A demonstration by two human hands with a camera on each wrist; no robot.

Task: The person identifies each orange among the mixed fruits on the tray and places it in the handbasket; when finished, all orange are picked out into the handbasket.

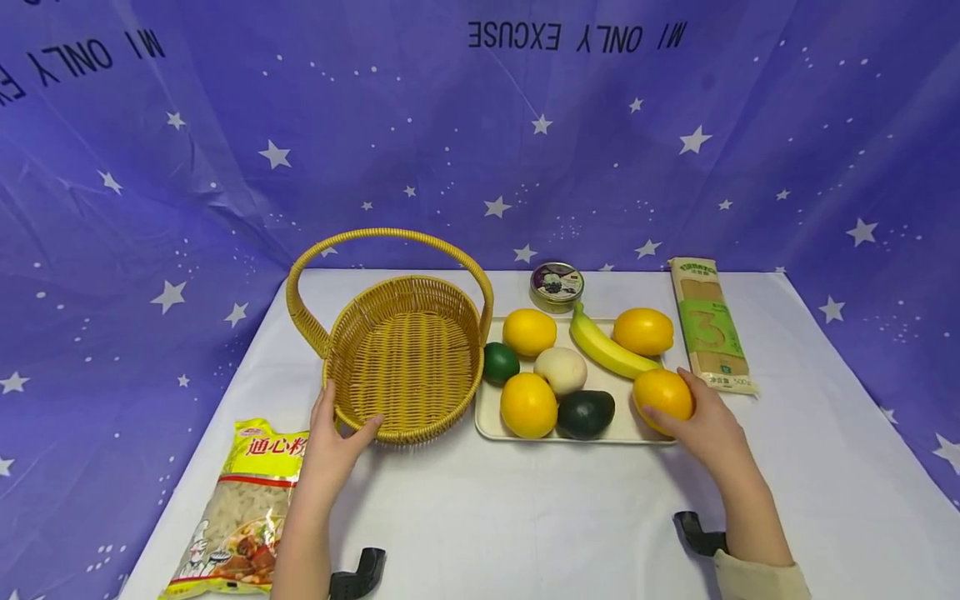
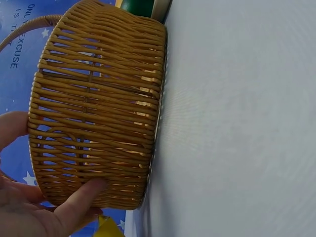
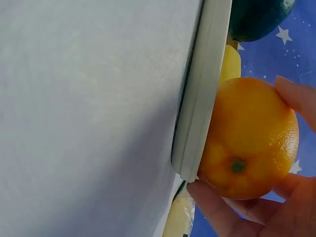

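A yellow wicker basket (image 1: 408, 367) with a tall arched handle stands upright, nothing inside it. My left hand (image 1: 335, 450) holds its near left side, the thumb pressed to the woven wall (image 2: 103, 113) in the left wrist view. At the front right corner of a cream tray (image 1: 624, 427), my right hand (image 1: 712, 429) grips an orange (image 3: 252, 138), thumb on one side and fingers curled round the other. Sharing the tray are a banana (image 1: 611, 350), a dark avocado (image 1: 587, 414), another orange (image 1: 528, 405), a pale round fruit (image 1: 561, 371) and a green one (image 1: 500, 363).
Two more yellow-orange fruits, one at the back left (image 1: 529, 332) and one at the back right (image 1: 642, 332), lie on the tray. Behind it stands a round tin (image 1: 557, 286). A noodle packet (image 1: 708, 325) lies to the right, a pasta bag (image 1: 247, 508) left of my left arm.
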